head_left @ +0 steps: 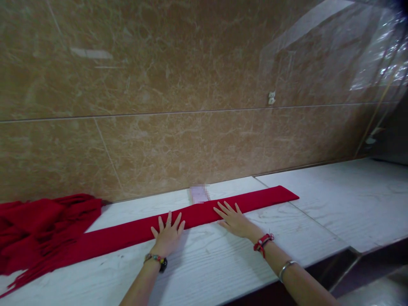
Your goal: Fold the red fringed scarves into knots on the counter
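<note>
Cloth (197, 215), red, in a long strip, lies along the white counter (210, 255) beneath left hand (168, 236) and right hand (235, 222), both spread wide; the pale slip (198, 194) behind is blurred past reading.

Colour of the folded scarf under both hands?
Solid deep red, no pattern visible; the folded scarf shows best in the head view.

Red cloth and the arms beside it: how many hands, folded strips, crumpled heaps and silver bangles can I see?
Hands: 2 (left hand, right hand)
Folded red strip: 1
Crumpled red heap: 1
Silver bangle: 1
Total: 5
</note>
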The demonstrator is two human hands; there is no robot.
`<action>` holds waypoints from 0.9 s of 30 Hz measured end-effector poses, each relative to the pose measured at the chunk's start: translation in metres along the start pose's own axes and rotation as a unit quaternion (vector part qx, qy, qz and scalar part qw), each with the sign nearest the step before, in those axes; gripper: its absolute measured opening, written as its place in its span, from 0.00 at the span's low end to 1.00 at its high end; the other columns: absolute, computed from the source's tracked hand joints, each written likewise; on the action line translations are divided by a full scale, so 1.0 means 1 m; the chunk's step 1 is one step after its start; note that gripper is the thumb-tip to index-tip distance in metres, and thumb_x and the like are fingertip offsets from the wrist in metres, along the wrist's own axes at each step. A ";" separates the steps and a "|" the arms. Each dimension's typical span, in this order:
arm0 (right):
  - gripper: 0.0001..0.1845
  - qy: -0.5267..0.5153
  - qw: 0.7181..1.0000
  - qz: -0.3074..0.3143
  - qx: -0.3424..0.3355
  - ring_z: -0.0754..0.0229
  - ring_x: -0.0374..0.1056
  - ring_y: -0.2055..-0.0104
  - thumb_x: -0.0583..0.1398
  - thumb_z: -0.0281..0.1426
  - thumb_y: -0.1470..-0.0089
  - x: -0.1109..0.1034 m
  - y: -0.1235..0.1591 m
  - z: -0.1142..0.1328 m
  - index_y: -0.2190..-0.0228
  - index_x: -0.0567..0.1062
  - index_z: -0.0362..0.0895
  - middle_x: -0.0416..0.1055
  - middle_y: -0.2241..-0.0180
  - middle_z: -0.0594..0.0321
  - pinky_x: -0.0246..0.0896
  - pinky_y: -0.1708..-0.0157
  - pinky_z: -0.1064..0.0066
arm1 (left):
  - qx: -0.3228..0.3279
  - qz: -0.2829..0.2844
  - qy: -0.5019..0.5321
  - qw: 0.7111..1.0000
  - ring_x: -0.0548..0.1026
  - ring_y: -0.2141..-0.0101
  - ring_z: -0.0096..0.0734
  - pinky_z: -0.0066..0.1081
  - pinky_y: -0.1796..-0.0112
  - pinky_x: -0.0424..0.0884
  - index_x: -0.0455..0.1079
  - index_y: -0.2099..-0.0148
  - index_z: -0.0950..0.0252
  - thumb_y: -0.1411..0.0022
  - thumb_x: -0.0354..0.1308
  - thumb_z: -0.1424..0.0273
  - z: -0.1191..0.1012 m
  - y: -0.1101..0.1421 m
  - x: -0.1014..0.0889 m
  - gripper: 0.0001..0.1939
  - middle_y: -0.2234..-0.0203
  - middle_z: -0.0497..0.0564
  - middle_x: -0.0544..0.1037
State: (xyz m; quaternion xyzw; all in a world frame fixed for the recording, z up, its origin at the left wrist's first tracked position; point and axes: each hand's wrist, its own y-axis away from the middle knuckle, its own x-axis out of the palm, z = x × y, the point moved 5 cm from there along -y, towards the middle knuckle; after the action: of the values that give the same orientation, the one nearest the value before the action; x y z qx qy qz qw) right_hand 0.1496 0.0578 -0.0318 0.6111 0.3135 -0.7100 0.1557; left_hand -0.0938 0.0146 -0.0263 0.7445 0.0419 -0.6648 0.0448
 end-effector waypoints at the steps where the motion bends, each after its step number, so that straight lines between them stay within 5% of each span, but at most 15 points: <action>1: 0.28 0.004 1.000 -0.004 -0.003 0.44 0.37 0.39 0.42 0.45 0.42 0.000 0.000 0.000 0.43 0.49 0.50 0.45 0.40 0.54 0.34 0.49 0.37 | -0.015 -0.005 0.001 1.000 0.42 0.44 0.67 0.69 0.57 0.45 0.43 0.38 0.52 0.38 0.32 0.56 0.003 0.000 0.000 0.26 0.39 0.57 0.41; 6: 0.29 0.014 1.000 -0.002 -0.018 0.43 0.35 0.39 0.42 0.46 0.43 -0.007 -0.002 0.017 0.43 0.50 0.49 0.44 0.40 0.55 0.32 0.50 0.34 | -0.038 0.001 0.001 0.999 0.41 0.44 0.68 0.70 0.58 0.44 0.44 0.38 0.54 0.39 0.34 0.59 0.004 0.003 0.000 0.26 0.39 0.57 0.41; 15: 0.29 -0.040 0.992 0.029 -0.113 0.47 0.39 0.40 0.45 0.44 0.43 -0.004 -0.020 0.096 0.42 0.50 0.47 0.45 0.41 0.54 0.37 0.47 0.42 | -0.060 0.036 0.054 0.996 0.38 0.43 0.65 0.67 0.54 0.41 0.41 0.38 0.56 0.40 0.34 0.57 0.016 0.005 -0.005 0.28 0.38 0.57 0.37; 23: 0.30 -0.031 0.992 0.061 -0.104 0.44 0.41 0.40 0.46 0.43 0.43 0.004 -0.024 0.100 0.43 0.53 0.42 0.45 0.41 0.50 0.39 0.48 0.41 | -0.217 -0.004 0.046 0.975 0.42 0.43 0.64 0.62 0.51 0.40 0.43 0.38 0.58 0.41 0.33 0.53 0.107 0.033 -0.018 0.31 0.39 0.59 0.41; 27: 0.30 -0.054 0.988 0.042 -0.136 0.47 0.40 0.40 0.48 0.41 0.44 -0.003 -0.046 0.134 0.44 0.55 0.40 0.45 0.41 0.50 0.38 0.46 0.45 | -0.249 -0.059 0.000 0.967 0.44 0.43 0.65 0.63 0.52 0.41 0.49 0.39 0.60 0.40 0.33 0.54 0.166 0.050 -0.028 0.30 0.40 0.63 0.48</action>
State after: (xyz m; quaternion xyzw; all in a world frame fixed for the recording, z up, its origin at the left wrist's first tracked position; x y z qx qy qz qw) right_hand 0.0195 0.0072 -0.0094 0.5575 0.3727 -0.6855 0.2834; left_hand -0.2545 -0.0551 -0.0162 0.7061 0.2501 -0.6348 0.1895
